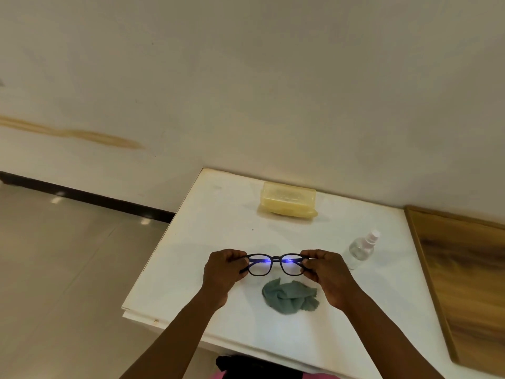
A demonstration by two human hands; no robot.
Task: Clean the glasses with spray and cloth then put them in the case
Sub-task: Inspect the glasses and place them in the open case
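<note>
Head cam, only view. White table [218,214] pushed vs. a plain off-white wall [246,77]; the wall has a tan smear at left and a dark baseboard [82,196] along the bottom. Glossy pale tile floor [68,269] to the left. A wood-grain board [464,283] lies at the table's right edge.

On the table, back near the wall: yellowish translucent glasses case [288,202], lid closed. Right side, a small clear spray bottle [362,248] w/ white nozzle, tipped over on its side, nozzle pointing away toward the wall. Front center, a crumpled gray-green cloth [289,296].

Dark-framed glasses [276,263] are held up over the table's middle, btwn both hands, above and just behind the cloth, well apart from the case. Lenses face the camera and show blue-violet glare. Left hand [224,272] has its fingers curled round the frame's left end at the hinge; right hand [325,272] pinches the right end the same way. Right hand sits near the bottle, not touching it. Temples hidden by the hands, so can't tell if folded. Both forearms are bare, coming in from the bottom edge.
</note>
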